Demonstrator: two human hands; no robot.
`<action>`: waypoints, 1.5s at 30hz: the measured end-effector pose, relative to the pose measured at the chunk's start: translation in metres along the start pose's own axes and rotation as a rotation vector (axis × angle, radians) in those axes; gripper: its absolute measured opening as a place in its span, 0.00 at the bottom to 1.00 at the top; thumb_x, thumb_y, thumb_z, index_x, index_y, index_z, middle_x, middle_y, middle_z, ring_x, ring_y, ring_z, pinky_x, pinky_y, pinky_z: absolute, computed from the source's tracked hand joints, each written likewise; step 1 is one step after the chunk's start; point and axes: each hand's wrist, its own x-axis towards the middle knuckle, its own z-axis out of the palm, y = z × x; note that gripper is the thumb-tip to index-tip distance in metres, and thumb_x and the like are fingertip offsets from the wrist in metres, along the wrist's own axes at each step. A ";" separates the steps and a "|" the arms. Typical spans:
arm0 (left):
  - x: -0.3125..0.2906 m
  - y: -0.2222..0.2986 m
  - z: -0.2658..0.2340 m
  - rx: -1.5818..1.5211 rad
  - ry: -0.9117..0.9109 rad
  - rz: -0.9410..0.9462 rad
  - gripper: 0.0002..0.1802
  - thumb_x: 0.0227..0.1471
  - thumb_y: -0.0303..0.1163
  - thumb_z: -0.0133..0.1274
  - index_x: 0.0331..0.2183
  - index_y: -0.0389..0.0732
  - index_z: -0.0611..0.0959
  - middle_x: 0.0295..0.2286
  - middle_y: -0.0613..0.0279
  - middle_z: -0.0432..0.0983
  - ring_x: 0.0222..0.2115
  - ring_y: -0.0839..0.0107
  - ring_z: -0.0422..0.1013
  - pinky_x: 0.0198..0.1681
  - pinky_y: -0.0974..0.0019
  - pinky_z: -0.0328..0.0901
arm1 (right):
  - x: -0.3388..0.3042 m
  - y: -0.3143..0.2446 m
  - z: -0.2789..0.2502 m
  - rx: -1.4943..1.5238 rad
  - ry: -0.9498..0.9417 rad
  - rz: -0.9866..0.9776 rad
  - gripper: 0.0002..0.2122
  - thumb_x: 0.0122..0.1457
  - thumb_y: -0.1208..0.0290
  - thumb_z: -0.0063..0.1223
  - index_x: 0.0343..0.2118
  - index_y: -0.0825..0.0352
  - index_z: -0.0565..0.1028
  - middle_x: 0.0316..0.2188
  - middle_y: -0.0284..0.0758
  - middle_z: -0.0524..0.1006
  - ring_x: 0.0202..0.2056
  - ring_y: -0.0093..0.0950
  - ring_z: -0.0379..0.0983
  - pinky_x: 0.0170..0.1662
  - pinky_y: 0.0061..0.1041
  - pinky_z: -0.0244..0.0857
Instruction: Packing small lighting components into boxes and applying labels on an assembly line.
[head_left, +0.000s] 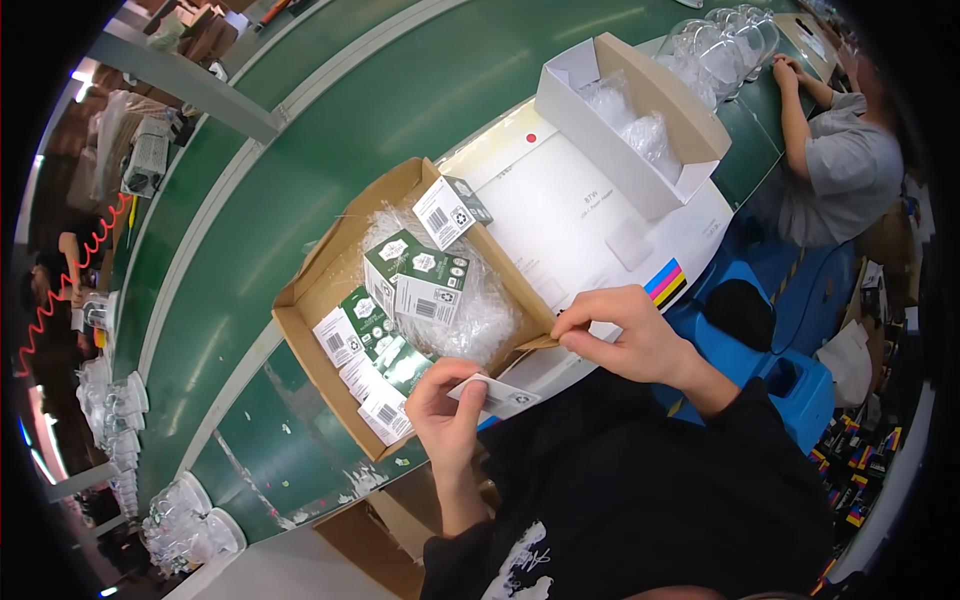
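My left hand (448,408) pinches a small flat white carton (508,397) with dark print, at the near edge of an open cardboard box. Just right of it, my right hand (630,335) has thumb and fingers pressed together at that box's near right corner. Whatever is between those fingertips is too small to make out. Inside the cardboard box (300,282), several green-and-white small cartons (430,285) lie around and on a heap of clear plastic (480,330). One more carton (447,222) rests tilted against its far right side.
A white open box (655,185) with clear plastic bags stands at the back right on a white printed carton (560,200). Clear rounded plastic pieces (715,55) sit beyond it. A co-worker (850,150) is at the far right, near blue plastic seating (800,395). Green work surface (400,110) runs behind.
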 end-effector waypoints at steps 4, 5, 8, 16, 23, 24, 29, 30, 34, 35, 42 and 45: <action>-0.003 0.007 0.009 0.081 0.114 -0.014 0.06 0.47 0.17 0.55 0.32 0.30 0.79 0.30 0.57 0.75 0.29 0.72 0.70 0.35 0.73 0.65 | -0.001 0.002 0.005 0.003 -0.013 -0.010 0.03 0.51 0.80 0.55 0.29 0.70 0.77 0.25 0.36 0.77 0.27 0.27 0.74 0.31 0.21 0.66; 0.000 0.008 0.009 0.242 0.032 0.086 0.07 0.46 0.17 0.56 0.32 0.31 0.80 0.29 0.57 0.75 0.29 0.70 0.71 0.35 0.73 0.65 | -0.001 0.005 0.005 0.005 -0.012 -0.008 0.03 0.51 0.80 0.55 0.29 0.70 0.77 0.25 0.36 0.77 0.27 0.27 0.74 0.31 0.21 0.66; 0.004 0.010 0.008 0.429 -0.043 0.164 0.08 0.44 0.18 0.57 0.32 0.32 0.81 0.28 0.56 0.76 0.29 0.68 0.72 0.35 0.72 0.65 | 0.001 0.010 0.008 -0.014 -0.016 -0.014 0.03 0.51 0.79 0.55 0.29 0.69 0.77 0.24 0.36 0.77 0.26 0.28 0.74 0.30 0.22 0.66; 0.013 0.011 0.023 0.623 -0.020 0.167 0.05 0.44 0.21 0.55 0.28 0.32 0.83 0.25 0.52 0.78 0.27 0.61 0.73 0.34 0.66 0.66 | -0.006 0.021 -0.005 -0.181 0.020 -0.109 0.04 0.53 0.71 0.55 0.30 0.64 0.76 0.27 0.36 0.76 0.29 0.35 0.74 0.32 0.28 0.68; 0.009 -0.014 -0.002 0.884 -0.184 0.580 0.07 0.53 0.24 0.51 0.31 0.33 0.83 0.25 0.52 0.75 0.25 0.60 0.71 0.31 0.62 0.67 | -0.006 0.046 0.020 -0.206 -0.042 -0.242 0.06 0.56 0.66 0.51 0.30 0.63 0.74 0.28 0.35 0.74 0.32 0.35 0.72 0.35 0.29 0.66; 0.008 -0.021 -0.008 0.838 -0.220 0.482 0.08 0.53 0.24 0.51 0.37 0.34 0.80 0.27 0.51 0.76 0.26 0.64 0.73 0.31 0.65 0.68 | -0.006 0.046 0.017 -0.231 -0.105 -0.252 0.06 0.59 0.68 0.50 0.32 0.64 0.75 0.30 0.36 0.74 0.32 0.31 0.72 0.33 0.27 0.65; 0.022 -0.041 -0.029 0.772 -0.361 0.357 0.11 0.52 0.25 0.55 0.39 0.35 0.81 0.29 0.52 0.78 0.27 0.70 0.74 0.31 0.69 0.68 | -0.010 0.027 0.009 -0.360 -0.064 -0.223 0.05 0.56 0.67 0.53 0.31 0.63 0.76 0.29 0.36 0.77 0.31 0.36 0.74 0.32 0.31 0.67; 0.026 -0.049 -0.031 0.760 -0.353 0.332 0.11 0.52 0.25 0.55 0.39 0.35 0.81 0.29 0.52 0.78 0.27 0.70 0.74 0.31 0.69 0.68 | -0.009 0.030 0.007 -0.361 -0.072 -0.216 0.05 0.56 0.68 0.53 0.30 0.62 0.76 0.28 0.36 0.76 0.31 0.36 0.73 0.32 0.31 0.67; 0.031 -0.064 -0.037 0.723 -0.309 0.247 0.10 0.51 0.25 0.56 0.38 0.35 0.81 0.29 0.53 0.78 0.27 0.70 0.74 0.31 0.69 0.68 | -0.003 0.032 0.005 -0.358 -0.099 -0.189 0.05 0.55 0.69 0.52 0.30 0.63 0.77 0.28 0.37 0.77 0.31 0.37 0.74 0.33 0.31 0.67; 0.033 -0.066 -0.038 0.714 -0.299 0.232 0.10 0.51 0.25 0.56 0.38 0.35 0.81 0.29 0.53 0.78 0.27 0.70 0.74 0.31 0.69 0.68 | -0.001 0.031 0.006 -0.365 -0.090 -0.197 0.05 0.55 0.69 0.52 0.30 0.63 0.77 0.28 0.37 0.77 0.31 0.37 0.74 0.33 0.31 0.67; 0.041 -0.087 -0.045 0.659 -0.244 0.092 0.10 0.51 0.25 0.56 0.38 0.35 0.81 0.29 0.53 0.78 0.27 0.70 0.74 0.30 0.69 0.68 | 0.004 0.030 0.007 -0.334 0.022 -0.152 0.06 0.53 0.69 0.54 0.31 0.63 0.78 0.29 0.38 0.78 0.30 0.37 0.75 0.33 0.31 0.67; 0.039 -0.096 -0.046 0.639 -0.219 0.023 0.10 0.51 0.25 0.56 0.37 0.35 0.82 0.29 0.53 0.78 0.26 0.70 0.73 0.30 0.69 0.68 | 0.006 0.031 0.007 -0.326 0.027 -0.170 0.06 0.53 0.69 0.54 0.30 0.63 0.78 0.28 0.38 0.78 0.29 0.37 0.75 0.32 0.31 0.67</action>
